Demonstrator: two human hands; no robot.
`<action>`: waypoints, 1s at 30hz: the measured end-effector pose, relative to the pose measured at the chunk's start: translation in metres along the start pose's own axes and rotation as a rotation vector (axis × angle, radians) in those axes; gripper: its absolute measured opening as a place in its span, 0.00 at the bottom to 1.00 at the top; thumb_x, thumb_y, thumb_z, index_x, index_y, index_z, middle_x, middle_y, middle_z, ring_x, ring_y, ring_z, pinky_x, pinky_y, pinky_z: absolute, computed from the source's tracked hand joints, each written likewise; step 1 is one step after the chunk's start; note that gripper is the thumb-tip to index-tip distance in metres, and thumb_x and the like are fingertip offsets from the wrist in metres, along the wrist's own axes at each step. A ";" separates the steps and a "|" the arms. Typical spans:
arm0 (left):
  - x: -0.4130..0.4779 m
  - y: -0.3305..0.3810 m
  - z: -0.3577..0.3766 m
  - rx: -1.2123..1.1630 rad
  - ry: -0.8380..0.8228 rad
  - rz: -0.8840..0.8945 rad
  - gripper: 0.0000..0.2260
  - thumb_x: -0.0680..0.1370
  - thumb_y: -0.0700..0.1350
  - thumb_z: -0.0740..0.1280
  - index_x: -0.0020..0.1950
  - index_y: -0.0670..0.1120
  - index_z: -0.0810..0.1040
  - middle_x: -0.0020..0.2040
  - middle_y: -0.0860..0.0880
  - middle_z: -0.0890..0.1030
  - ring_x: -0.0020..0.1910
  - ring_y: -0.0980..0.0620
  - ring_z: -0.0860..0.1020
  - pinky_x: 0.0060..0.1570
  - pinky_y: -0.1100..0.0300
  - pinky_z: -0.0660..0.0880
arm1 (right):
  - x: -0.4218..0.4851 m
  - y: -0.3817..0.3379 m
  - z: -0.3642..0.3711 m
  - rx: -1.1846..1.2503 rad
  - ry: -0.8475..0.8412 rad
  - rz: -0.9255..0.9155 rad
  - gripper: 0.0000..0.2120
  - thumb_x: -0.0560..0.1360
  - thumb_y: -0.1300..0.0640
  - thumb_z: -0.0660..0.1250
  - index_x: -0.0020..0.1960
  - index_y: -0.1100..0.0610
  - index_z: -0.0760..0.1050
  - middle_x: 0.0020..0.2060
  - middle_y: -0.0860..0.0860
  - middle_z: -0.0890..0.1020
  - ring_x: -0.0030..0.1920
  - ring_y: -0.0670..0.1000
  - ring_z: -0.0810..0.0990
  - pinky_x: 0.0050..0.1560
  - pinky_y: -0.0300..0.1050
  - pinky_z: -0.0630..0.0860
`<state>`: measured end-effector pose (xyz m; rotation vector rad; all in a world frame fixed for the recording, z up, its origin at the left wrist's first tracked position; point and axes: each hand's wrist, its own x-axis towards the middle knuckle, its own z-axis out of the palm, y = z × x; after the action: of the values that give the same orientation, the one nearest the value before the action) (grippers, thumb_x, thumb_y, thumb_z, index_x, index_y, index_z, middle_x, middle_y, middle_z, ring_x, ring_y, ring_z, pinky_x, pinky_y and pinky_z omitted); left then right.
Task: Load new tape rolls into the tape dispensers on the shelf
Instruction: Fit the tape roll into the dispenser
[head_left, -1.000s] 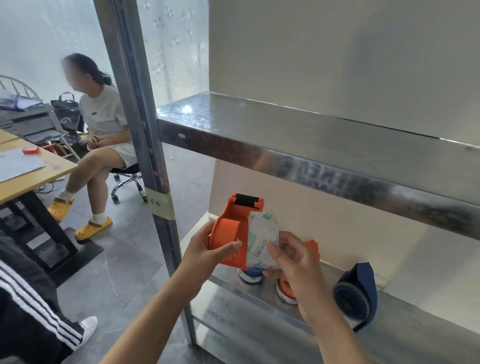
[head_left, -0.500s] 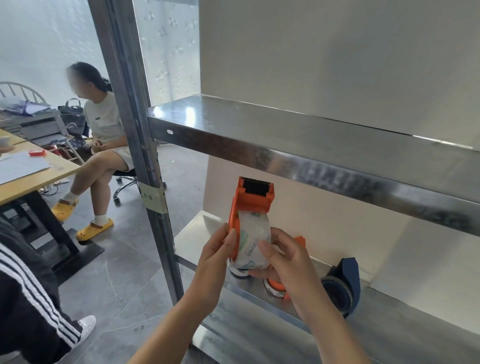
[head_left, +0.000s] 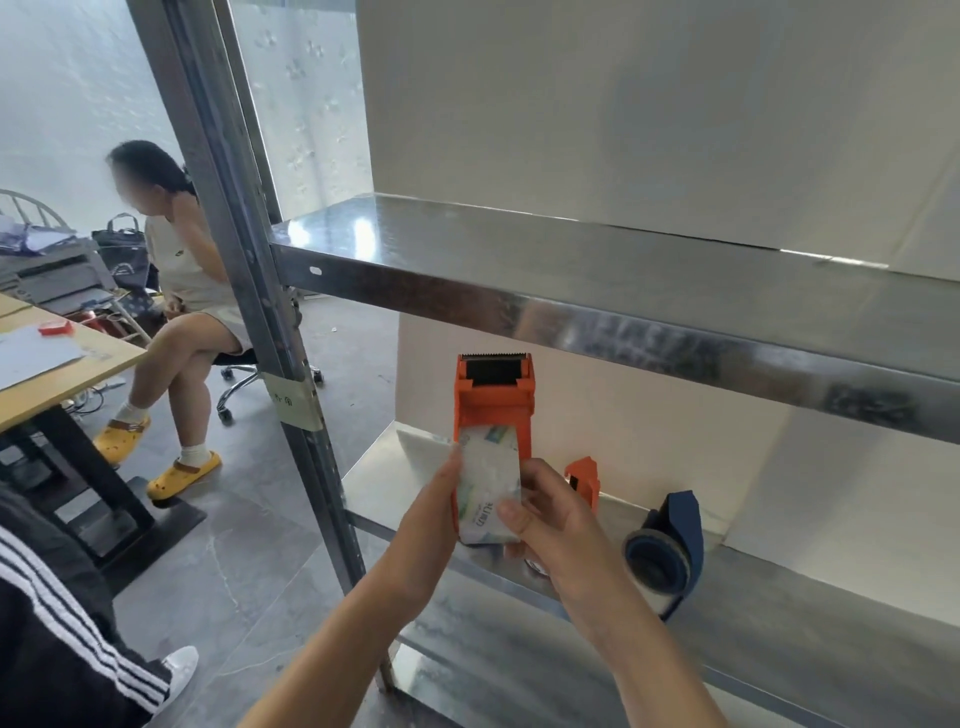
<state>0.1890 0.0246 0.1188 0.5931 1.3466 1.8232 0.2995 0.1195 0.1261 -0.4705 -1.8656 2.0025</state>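
Clasping the stiff orange dispenser at nine o'clock, left grip steadies; right grip pinches the seemingly light, slick tape roll at three o'clock.

The light is bright, soft and even, strongest from the pale frosted wall left of the upper shelf. A white glare spot sits near that shelf's left end, a thin bright streak lies along its far right back edge, and its front lip carries smeared dark reflections. Below the shelf the wall is in mild shade. The wide lens tilts the post at the shelf's left end. Under the shelf, the left hand and right hand gripping the orange tape dispenser look slightly soft.
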 end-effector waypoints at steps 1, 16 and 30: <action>0.000 0.000 -0.002 0.011 -0.008 0.001 0.30 0.76 0.64 0.57 0.68 0.44 0.72 0.63 0.37 0.77 0.63 0.38 0.75 0.66 0.40 0.69 | -0.002 -0.001 0.003 -0.010 0.008 -0.002 0.11 0.76 0.57 0.68 0.59 0.52 0.76 0.52 0.51 0.84 0.46 0.50 0.82 0.33 0.33 0.72; -0.070 0.042 -0.045 0.193 -0.179 0.159 0.20 0.70 0.50 0.72 0.55 0.38 0.79 0.47 0.41 0.84 0.47 0.44 0.82 0.48 0.53 0.77 | -0.042 -0.014 0.086 -0.086 0.177 -0.162 0.17 0.67 0.44 0.72 0.51 0.51 0.74 0.49 0.54 0.83 0.50 0.54 0.82 0.42 0.46 0.81; -0.116 0.041 -0.039 0.211 -0.314 0.207 0.17 0.69 0.33 0.73 0.57 0.39 0.77 0.48 0.43 0.85 0.49 0.45 0.83 0.47 0.58 0.79 | -0.100 -0.054 0.101 -0.838 0.286 -0.394 0.17 0.68 0.44 0.74 0.54 0.40 0.73 0.54 0.34 0.68 0.60 0.40 0.68 0.62 0.40 0.72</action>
<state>0.2154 -0.0971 0.1535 1.1181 1.3068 1.6687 0.3411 -0.0133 0.1867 -0.5077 -2.3062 0.8004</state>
